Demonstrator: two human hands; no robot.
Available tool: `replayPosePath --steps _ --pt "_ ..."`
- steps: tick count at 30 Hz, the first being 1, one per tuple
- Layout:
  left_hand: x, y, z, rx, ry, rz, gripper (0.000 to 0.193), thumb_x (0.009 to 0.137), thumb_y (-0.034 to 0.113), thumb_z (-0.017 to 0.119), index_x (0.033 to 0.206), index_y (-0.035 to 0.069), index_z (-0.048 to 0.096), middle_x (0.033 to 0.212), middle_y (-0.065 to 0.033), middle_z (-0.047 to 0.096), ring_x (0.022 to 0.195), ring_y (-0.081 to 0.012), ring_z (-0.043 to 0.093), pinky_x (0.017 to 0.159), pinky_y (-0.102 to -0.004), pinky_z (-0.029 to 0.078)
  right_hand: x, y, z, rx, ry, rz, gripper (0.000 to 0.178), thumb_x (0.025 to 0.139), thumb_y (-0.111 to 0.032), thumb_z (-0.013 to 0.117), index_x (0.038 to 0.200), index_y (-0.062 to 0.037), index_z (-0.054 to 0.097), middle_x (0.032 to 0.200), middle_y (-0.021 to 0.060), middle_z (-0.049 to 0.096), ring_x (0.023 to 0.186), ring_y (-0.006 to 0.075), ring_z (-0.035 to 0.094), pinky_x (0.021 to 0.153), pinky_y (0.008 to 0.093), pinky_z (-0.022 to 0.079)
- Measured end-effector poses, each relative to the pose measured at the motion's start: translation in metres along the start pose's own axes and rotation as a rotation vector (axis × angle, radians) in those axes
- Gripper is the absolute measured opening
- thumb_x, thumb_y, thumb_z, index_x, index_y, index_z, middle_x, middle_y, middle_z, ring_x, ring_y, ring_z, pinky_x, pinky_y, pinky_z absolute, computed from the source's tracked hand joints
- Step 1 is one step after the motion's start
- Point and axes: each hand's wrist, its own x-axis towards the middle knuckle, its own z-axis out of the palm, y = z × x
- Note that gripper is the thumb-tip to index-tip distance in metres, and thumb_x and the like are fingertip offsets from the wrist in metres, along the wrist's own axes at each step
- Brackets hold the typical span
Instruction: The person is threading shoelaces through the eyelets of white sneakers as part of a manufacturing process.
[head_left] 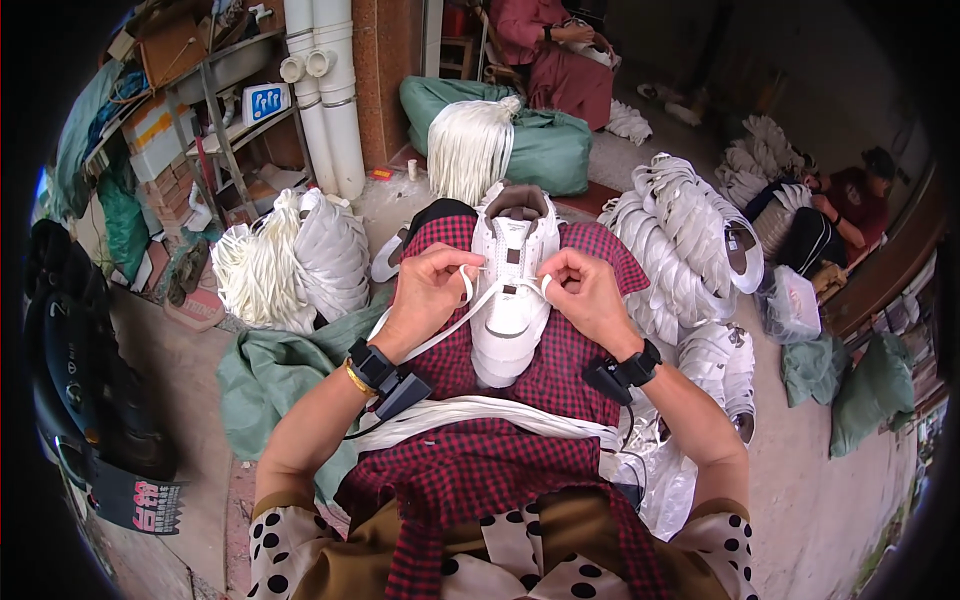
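On my lap, over a red-and-black checked apron (pixel 430 450), lies a white sneaker upper (pixel 505 322), toe toward me and brown-lined opening away. The toe of another white piece shows beneath it. My left hand (pixel 430 285) pinches a white shoelace (pixel 440 338) at the left eyelet row; a length trails down to the left. My right hand (pixel 588 292) grips the lace's other part in a small loop at the right eyelets. The lace crosses the lower tongue between both hands. A bunch of loose white laces (pixel 490 414) lies across my waist.
Nested stacks of white uppers (pixel 670 240) stand at right, with another stack (pixel 340 255) and hanging laces at left. A green sack (pixel 555 150) bearing laces is ahead. Two people sit farther off, one in a red garment (pixel 545 65). A dark scooter (pixel 85 370) stands at left.
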Motion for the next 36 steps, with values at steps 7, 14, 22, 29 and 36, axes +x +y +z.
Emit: replayPosePath --steps 7,14,22,29,36 --pt "-0.004 -0.001 0.001 -0.096 0.015 -0.065 0.011 0.092 0.000 0.066 0.102 0.000 0.071 0.088 -0.0023 0.066 0.075 -0.0052 0.060 0.065 -0.0212 0.050 0.009 -0.016 0.003 -0.154 -0.009 0.009 0.007 0.076 -0.002 0.065 0.082 0.0011 0.062 0.077 0.0055 0.065 0.065 0.0100 0.060 0.059 0.0265 0.048" --pt "-0.006 0.001 0.005 -0.199 0.058 -0.112 0.012 0.092 -0.003 0.063 0.102 -0.002 0.067 0.085 -0.0017 0.068 0.073 -0.0047 0.061 0.065 -0.0207 0.051 0.028 -0.025 0.020 -0.665 -0.081 -0.388 0.012 0.070 -0.004 0.067 0.079 0.0022 0.062 0.069 0.0126 0.063 0.062 0.0203 0.063 0.060 0.0317 0.050" --pt "-0.010 -0.006 0.009 -0.151 0.085 -0.070 0.008 0.094 0.001 0.066 0.102 0.000 0.067 0.083 0.0021 0.066 0.070 -0.0014 0.057 0.060 -0.0185 0.046 0.028 -0.032 0.013 -0.293 -0.112 0.099 0.010 0.071 -0.003 0.069 0.079 0.0005 0.066 0.065 0.0036 0.063 0.059 0.0088 0.058 0.056 0.0270 0.047" --pt "-0.003 -0.008 0.008 0.020 0.065 0.041 0.009 0.091 -0.003 0.064 0.100 -0.001 0.067 0.083 0.0022 0.064 0.070 -0.0019 0.058 0.060 -0.0188 0.048 0.028 -0.027 0.013 -0.245 -0.099 0.074 0.011 0.071 -0.003 0.067 0.081 0.0009 0.066 0.065 0.0032 0.062 0.059 0.0090 0.058 0.055 0.0276 0.046" --pt "0.013 0.009 0.006 0.262 -0.112 0.020 0.026 0.081 -0.006 0.063 0.105 0.002 0.067 0.082 -0.0022 0.060 0.067 -0.0041 0.057 0.058 -0.0205 0.048 0.033 -0.030 0.003 -0.356 -0.207 -0.018 0.019 0.070 0.000 0.065 0.089 0.0019 0.067 0.064 0.0074 0.063 0.054 0.0166 0.060 0.053 0.0329 0.046"
